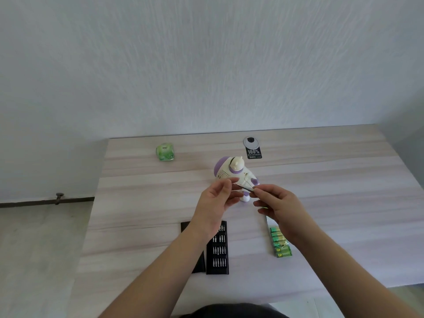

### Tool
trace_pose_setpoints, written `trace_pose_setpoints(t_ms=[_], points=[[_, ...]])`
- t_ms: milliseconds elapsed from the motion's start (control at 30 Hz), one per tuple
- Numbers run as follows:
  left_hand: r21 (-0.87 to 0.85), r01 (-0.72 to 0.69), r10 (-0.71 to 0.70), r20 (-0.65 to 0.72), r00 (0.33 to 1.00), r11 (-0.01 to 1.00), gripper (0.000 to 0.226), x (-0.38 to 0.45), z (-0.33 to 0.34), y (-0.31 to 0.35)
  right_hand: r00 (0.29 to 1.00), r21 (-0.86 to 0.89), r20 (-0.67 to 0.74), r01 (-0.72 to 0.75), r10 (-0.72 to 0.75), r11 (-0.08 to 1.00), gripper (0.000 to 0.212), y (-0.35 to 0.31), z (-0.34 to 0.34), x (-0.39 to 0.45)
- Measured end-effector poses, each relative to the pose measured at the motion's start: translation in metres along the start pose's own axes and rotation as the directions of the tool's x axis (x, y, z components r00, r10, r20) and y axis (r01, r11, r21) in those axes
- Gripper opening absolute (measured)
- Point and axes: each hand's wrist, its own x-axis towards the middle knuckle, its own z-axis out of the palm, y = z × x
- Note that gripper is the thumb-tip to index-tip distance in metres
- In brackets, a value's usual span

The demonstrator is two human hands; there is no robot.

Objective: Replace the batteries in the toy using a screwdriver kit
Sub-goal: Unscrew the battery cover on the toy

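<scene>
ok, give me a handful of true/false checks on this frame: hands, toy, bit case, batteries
1. Both hands hold the slim dark screwdriver handle between them. True: the left hand pinches one end and the right hand the other.
2. The white and purple plastic toy lies inside the black bit case. False: it sits on the pale wood-grain table, beyond the hands.
3. The black screwdriver bit case is open, with rows of bits showing. True.
4. The green shrink-wrapped batteries sit left of the bit case. False: they lie to its right, under the right forearm.
5. A green packet lies near the table's far edge. True.
</scene>
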Motion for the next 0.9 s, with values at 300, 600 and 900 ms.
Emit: trace_pose_setpoints(t_ms=[300,600,900], points=[[0.040,0.023,-0.019,-0.076,0.997,0.999,0.013,0.000,-0.005,-0.011,1.000,0.003,-0.019,-0.024,0.024,1.000,0.014,0.012,0.000,-0.004],[0.315,0.170,-0.107,-0.208,0.972,0.934,0.028,0.004,-0.025,-0.044,0.984,0.125,-0.119,-0.119,0.134,0.985,0.015,0.059,-0.013,0.000],[0.876,-0.008,-0.062,0.043,0.997,0.483,0.036,0.007,-0.043,-0.089,0.928,0.138,-0.252,-0.245,0.274,0.960,0.023,0.115,-0.014,0.010]])
